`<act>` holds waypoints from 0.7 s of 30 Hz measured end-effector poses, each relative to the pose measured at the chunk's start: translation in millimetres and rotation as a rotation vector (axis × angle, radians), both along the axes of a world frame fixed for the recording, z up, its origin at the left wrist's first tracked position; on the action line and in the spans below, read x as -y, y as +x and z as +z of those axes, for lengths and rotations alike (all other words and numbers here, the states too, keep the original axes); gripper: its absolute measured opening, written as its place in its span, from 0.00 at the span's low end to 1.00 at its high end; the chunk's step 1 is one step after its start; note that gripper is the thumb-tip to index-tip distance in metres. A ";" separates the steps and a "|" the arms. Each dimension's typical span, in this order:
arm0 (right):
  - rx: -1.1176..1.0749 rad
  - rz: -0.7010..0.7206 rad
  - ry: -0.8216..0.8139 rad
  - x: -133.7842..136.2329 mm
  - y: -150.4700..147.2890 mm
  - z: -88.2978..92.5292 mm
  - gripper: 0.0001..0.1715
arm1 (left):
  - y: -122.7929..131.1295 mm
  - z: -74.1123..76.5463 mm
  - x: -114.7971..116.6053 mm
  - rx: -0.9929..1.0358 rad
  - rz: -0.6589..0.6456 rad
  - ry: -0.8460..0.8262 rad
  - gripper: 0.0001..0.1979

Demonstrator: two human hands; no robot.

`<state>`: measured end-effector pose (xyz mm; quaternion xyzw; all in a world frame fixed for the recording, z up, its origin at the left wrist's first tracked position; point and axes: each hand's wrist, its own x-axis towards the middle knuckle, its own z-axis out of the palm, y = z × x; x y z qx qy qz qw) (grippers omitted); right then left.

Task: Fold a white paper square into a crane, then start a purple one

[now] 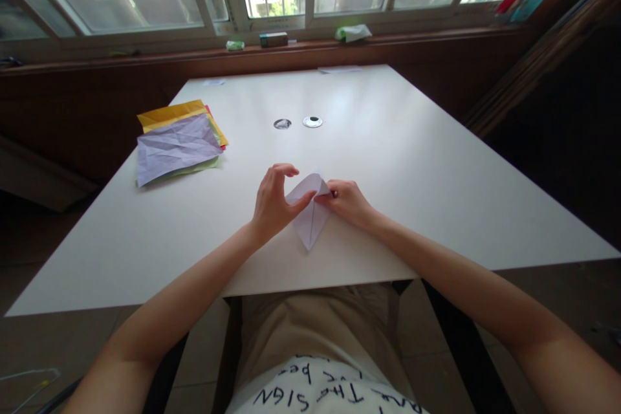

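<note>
One folded white paper (307, 223) sits near the front edge of the worktop (417, 162). The right hand (350, 202) pinches its side; the left hand (272, 204) lays a thumb over it, fingers (282, 169) wide open. Two round fittings (313, 122) lie beyond; worktop stretches rightward.

From far off, I see smooth, thin paper (306, 230) in my right hand (350, 202). Left of my left hand (272, 204), the top sheet (177, 147) is crinkly, dull paper. Under both, a smooth, shiny table (412, 162).

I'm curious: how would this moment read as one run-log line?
left hand: open, thumb over folded paper | right hand: pinching its right side | paper stack: on table, left
</note>
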<state>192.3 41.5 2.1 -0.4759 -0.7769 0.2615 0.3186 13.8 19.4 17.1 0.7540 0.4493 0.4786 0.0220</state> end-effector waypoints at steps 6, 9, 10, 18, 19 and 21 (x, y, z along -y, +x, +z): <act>0.012 0.129 0.043 5.4 -4.8 1.3 0.11 | 3.4 -5.7 -1.4 -0.016 -0.156 -0.354 0.12; 0.013 0.169 0.066 6.7 -6.4 -1.1 0.11 | 5.2 -7.4 0.0 0.019 -0.192 -0.363 0.09; 0.008 0.175 0.071 6.9 -6.6 -1.8 0.10 | 5.5 -7.5 0.3 0.021 -0.204 -0.361 0.09; 0.011 0.193 0.086 7.6 -6.3 -1.9 0.12 | 5.5 -5.9 -0.4 0.023 -0.206 -0.406 0.09; 0.012 0.197 0.088 7.4 -6.3 -2.1 0.13 | 5.4 -5.3 -0.2 0.027 -0.207 -0.413 0.09; 0.018 0.198 0.094 6.8 -6.3 -3.3 0.13 | 5.2 -3.7 0.6 0.043 -0.213 -0.418 0.08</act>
